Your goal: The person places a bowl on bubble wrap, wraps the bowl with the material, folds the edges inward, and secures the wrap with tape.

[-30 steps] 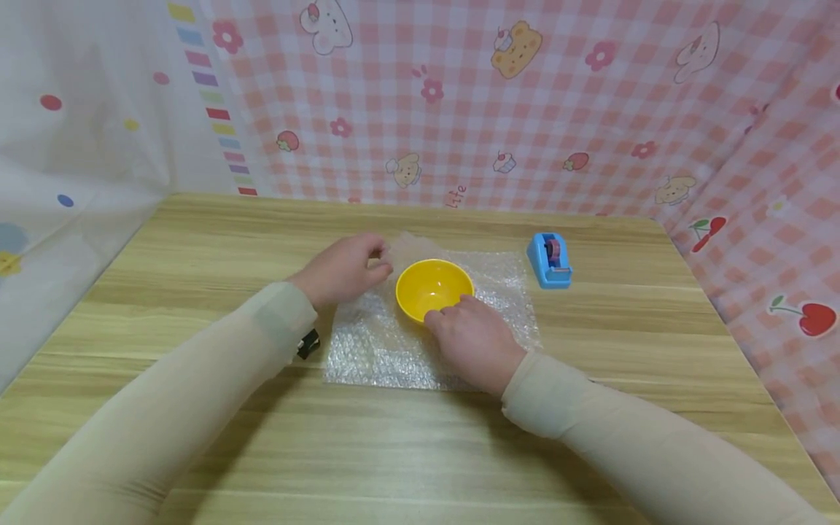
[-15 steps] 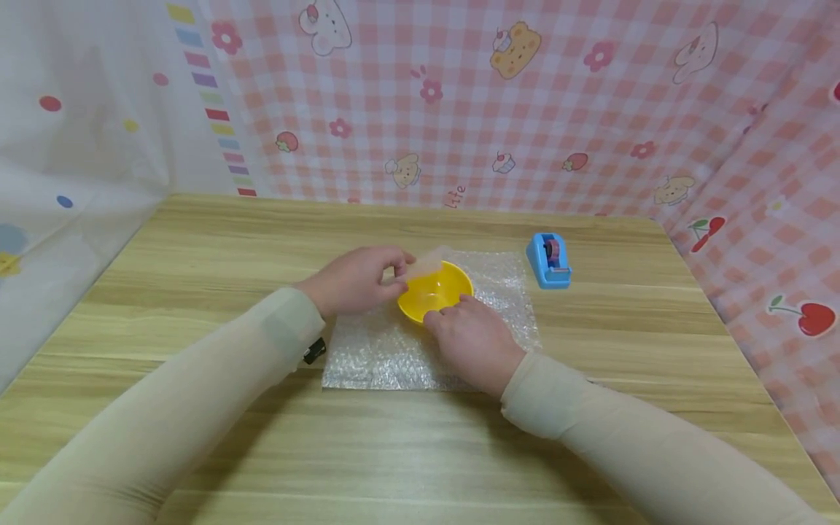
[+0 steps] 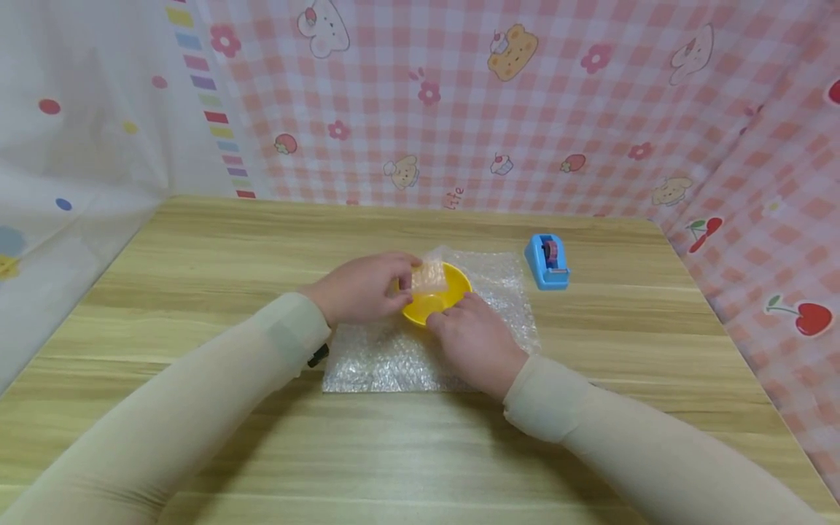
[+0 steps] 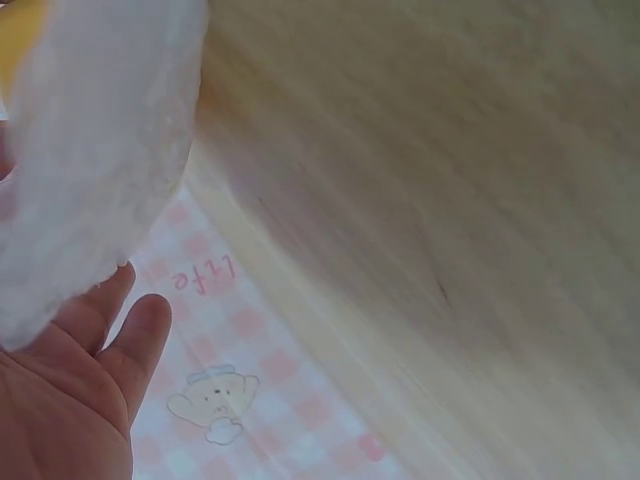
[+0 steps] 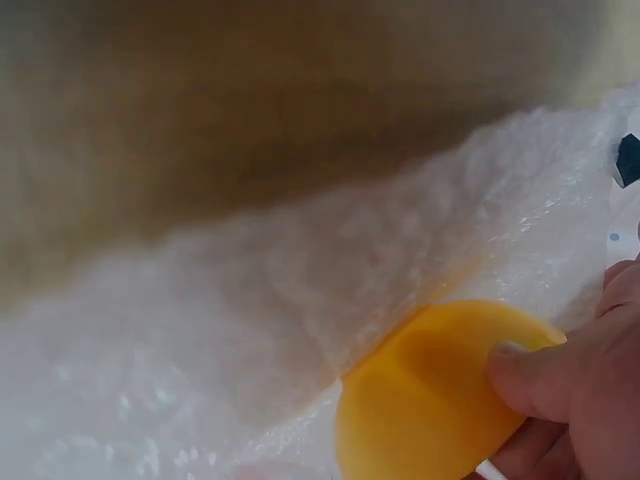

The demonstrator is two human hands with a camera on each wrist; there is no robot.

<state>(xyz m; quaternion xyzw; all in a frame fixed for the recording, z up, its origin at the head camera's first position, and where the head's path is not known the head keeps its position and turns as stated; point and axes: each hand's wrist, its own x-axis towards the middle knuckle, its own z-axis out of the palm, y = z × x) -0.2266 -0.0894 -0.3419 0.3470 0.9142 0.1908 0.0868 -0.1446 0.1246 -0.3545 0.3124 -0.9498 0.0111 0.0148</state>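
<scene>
A yellow bowl (image 3: 434, 301) sits upright on a sheet of clear bubble wrap (image 3: 387, 366) in the head view. My right hand (image 3: 479, 341) grips the bowl's near right rim; in the right wrist view its thumb (image 5: 535, 380) presses the outside of the yellow wall (image 5: 420, 410). With my left hand (image 3: 364, 288) I hold the far left part of the wrap, whose flap (image 3: 429, 277) is folded over the bowl's left far side. The left wrist view has that wrap (image 4: 110, 150) raised across the fingers, so the fingertips' exact pinch is hidden there.
A blue tape dispenser (image 3: 548, 261) with a pink roll stands on the wooden table (image 3: 407, 459), right of the wrap. A small black object (image 3: 319, 356) shows beside my left wrist. Patterned cloth (image 3: 459, 109) hangs behind the table.
My left hand has moved right and slightly nearer, bringing the wrap's flap from beyond the bowl over its left far rim. The right hand stays on the bowl.
</scene>
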